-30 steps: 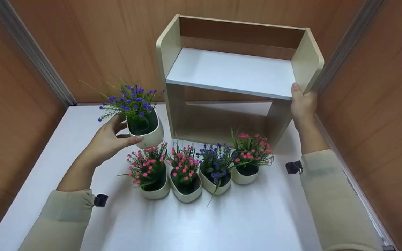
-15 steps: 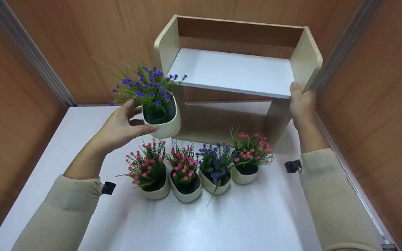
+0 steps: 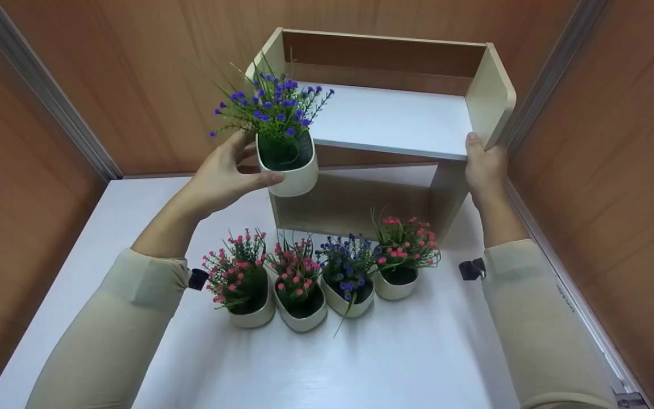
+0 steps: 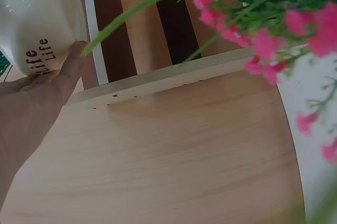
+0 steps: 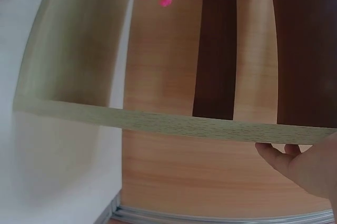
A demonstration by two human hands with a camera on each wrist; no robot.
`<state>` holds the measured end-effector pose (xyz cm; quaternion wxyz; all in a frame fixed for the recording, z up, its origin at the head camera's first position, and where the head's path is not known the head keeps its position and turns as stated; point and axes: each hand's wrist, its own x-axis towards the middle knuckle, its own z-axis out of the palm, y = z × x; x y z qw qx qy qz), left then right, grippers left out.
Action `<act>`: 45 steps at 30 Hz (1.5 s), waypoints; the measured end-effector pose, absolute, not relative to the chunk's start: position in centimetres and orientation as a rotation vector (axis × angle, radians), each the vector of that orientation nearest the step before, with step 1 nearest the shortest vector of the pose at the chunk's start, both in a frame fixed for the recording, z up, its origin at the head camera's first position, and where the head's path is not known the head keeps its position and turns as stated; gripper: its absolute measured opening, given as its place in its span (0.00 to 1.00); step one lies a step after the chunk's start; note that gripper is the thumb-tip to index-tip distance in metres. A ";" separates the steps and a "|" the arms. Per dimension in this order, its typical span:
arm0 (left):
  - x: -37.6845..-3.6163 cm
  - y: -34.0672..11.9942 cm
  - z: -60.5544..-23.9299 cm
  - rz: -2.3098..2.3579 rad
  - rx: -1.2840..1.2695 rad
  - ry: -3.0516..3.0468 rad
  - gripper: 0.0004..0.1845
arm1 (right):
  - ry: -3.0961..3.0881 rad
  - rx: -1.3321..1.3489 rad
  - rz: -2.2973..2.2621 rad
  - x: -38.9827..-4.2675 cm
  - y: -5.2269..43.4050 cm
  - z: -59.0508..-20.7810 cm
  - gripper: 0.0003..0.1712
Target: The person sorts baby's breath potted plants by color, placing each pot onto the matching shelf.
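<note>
My left hand [image 3: 222,176] holds a white flowerpot [image 3: 296,180] by its side, thumb in front. Purple-blue artificial flowers [image 3: 281,105] grow from it. The pot hangs in front of the left end of the small wooden shelf [image 3: 395,122], about level with its white upper board. Black lettering shows on the pot [image 4: 45,29] in the left wrist view. My right hand [image 3: 486,167] grips the edge of the shelf's right side panel [image 3: 491,94], its thumb by the upper board. In the right wrist view, fingertips [image 5: 271,153] curl against that panel's edge.
In front of the shelf, several potted plants stand in a row on the white table [image 3: 315,375]: two pink ones [image 3: 250,312] [image 3: 302,321], a purple one [image 3: 352,304] and a pink one [image 3: 396,287] at the right. Wooden walls [image 3: 134,85] enclose the back and sides.
My left hand has carried the purple-flowered pot up and to the right, from beside the shelf to before its upper left end. The right hand stays on the side panel.
</note>
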<state>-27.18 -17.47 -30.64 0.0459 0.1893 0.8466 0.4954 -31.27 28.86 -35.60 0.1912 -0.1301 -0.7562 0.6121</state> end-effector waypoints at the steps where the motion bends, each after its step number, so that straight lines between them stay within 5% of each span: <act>1: -27.5 -17.3 -30.5 1.521 0.583 2.577 0.57 | -2.122 -0.362 1.716 -31.3 28.8 -35.6 0.36; 25: -32.6 -14.2 -27.8 1.387 0.569 2.659 0.60 | -2.140 -0.368 1.745 -30.6 28.0 -35.8 0.40; 45: -34.7 -12.8 -27.8 1.519 0.493 2.577 0.51 | -2.111 -0.314 1.764 -30.8 27.1 -35.9 0.39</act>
